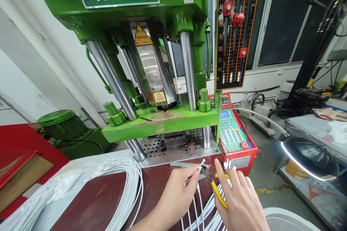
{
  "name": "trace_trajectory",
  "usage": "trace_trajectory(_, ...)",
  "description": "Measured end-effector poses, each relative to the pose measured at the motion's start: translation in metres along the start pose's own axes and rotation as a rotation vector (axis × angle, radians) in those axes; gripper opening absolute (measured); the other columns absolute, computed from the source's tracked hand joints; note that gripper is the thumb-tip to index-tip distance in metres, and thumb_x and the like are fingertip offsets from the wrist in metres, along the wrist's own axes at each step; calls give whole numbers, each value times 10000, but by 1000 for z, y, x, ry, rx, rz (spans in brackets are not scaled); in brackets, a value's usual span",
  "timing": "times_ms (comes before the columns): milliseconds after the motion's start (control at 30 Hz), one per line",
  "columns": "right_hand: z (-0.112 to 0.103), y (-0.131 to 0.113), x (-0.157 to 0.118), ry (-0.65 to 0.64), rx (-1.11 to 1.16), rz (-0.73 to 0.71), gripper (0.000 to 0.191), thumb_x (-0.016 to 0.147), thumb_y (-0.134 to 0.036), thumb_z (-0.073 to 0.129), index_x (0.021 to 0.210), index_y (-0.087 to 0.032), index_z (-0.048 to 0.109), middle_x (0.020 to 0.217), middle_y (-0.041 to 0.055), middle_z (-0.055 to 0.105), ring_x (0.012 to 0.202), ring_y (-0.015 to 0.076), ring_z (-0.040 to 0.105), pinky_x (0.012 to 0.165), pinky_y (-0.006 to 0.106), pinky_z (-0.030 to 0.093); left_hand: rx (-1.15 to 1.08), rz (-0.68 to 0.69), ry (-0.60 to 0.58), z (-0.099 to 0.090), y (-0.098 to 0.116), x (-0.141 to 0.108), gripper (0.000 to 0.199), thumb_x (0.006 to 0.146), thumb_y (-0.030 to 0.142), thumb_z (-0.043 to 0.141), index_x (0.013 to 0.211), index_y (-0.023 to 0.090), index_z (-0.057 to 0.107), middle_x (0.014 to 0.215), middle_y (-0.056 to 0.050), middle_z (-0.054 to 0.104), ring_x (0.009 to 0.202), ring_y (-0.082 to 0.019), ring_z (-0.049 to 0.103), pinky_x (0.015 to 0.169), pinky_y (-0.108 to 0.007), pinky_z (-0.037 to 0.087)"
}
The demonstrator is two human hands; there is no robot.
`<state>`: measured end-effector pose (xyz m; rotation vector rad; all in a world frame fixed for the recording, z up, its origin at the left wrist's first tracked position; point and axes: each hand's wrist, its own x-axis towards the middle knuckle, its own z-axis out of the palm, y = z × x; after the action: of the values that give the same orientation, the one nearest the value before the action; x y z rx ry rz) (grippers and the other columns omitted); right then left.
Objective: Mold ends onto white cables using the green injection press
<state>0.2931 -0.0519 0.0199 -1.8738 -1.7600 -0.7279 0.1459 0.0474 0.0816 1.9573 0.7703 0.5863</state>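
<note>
My left hand [176, 192] pinches the small white end of a cable [202, 164] between thumb and fingertips. Yellow-handled cutting pliers [218, 194] are in my right hand [240, 195], their jaws at that cable end, close to my left fingertips. My right index finger is stretched forward over the handles. Whether the jaws are fully closed is too small to tell. Several white cables [200, 202] run below both hands, and more white cable ends show behind my right fingers. All this is above a dark red board [159, 177] in front of the press.
A green press [162, 124] with steel columns stands directly ahead. A coil of white cable [130, 184] lies left of my hands. The red control box [231, 131] is on the right, beyond it a lit lamp [306, 158]. A white tub [288, 220] sits at lower right.
</note>
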Motion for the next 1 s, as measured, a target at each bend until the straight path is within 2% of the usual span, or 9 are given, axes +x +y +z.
trace_trajectory(100,9,-1,-3,-9,83,-6,632,876,-252,444,1466,-130,254,874,124,583,760,278,571,628,397,501,-7,-10,15,1,-2,2,349,905,359,403,607,181,437,550,57,337,541,-105,265,531,-240,230)
trace_trajectory(200,6,-1,-1,-120,426,101,557,901,-272,423,1439,-172,319,891,104,597,748,246,593,623,349,497,-62,-9,-4,-2,-1,2,373,903,385,407,587,186,407,525,63,323,523,-100,265,525,-243,220)
trace_trajectory(367,-21,6,15,-708,1514,408,431,898,-486,442,1006,-109,620,621,-5,496,452,89,413,429,198,338,-249,-3,-86,-8,2,3,397,891,422,456,618,146,538,480,71,316,497,-86,239,522,-253,200)
trace_trajectory(467,-27,6,19,-807,1840,467,485,886,-560,439,823,-105,595,557,-26,444,410,57,353,388,173,250,-342,-35,-91,-9,1,4,365,888,425,474,819,109,643,476,86,287,486,-79,191,503,-256,155)
trace_trajectory(533,-24,3,16,-652,1615,428,429,885,-514,478,927,-110,619,568,-26,461,448,74,391,418,178,304,-328,-31,-73,-8,-1,4,361,890,424,472,848,109,644,482,83,305,488,-81,209,503,-254,160)
trace_trajectory(600,-17,-2,11,-428,1194,356,408,881,-424,505,1163,-142,590,665,5,531,548,123,488,502,216,412,-269,-20,-50,-7,-1,4,357,896,419,461,768,125,618,486,73,344,493,-85,253,515,-252,200)
trace_trajectory(733,-4,-7,1,-45,505,161,592,849,-308,540,1408,-194,382,920,89,577,799,234,582,672,349,513,-155,-23,19,-5,0,0,438,912,422,425,555,170,453,488,50,386,512,-97,316,552,-255,263)
trace_trajectory(833,-1,-8,1,70,281,114,671,848,-326,547,1449,-164,296,989,133,555,858,279,553,701,423,504,-135,-13,29,-4,-1,-2,448,915,424,418,541,178,415,496,42,398,523,-104,337,564,-251,279)
trace_trajectory(1000,-3,-12,5,81,231,127,702,847,-313,511,1466,-138,230,1061,164,528,892,298,518,747,484,471,-136,-10,38,0,-2,-2,422,915,421,424,569,180,428,498,41,403,515,-105,335,550,-242,278)
